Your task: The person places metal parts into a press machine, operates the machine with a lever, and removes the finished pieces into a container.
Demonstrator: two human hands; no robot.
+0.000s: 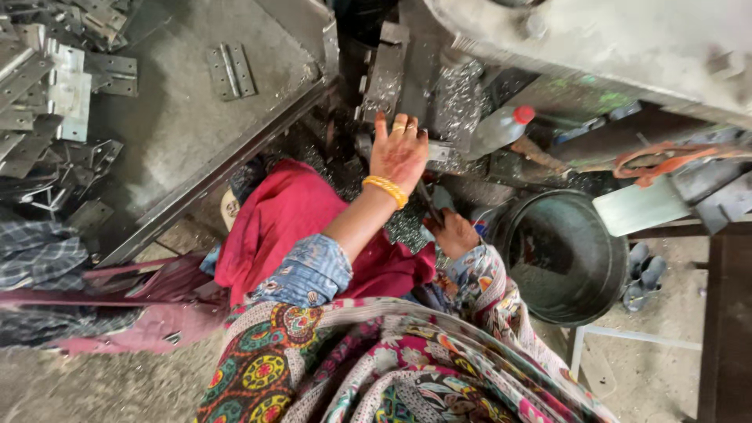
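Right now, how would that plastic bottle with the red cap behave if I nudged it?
The bottle lies tilted on its side among metal scraps, so it would probably roll or slide. It looks like thin clear plastic, likely light and easily dented. Its contents can't be made out, so its weight is uncertain.

One package is showing: a clear plastic bottle (497,130) with a red cap is lying tilted among the metal shavings under the grey machine, just right of the raised hand, cap pointing up and to the right. Whether it is carrying a label cannot be told. No signs or screens are showing anywhere in the view.
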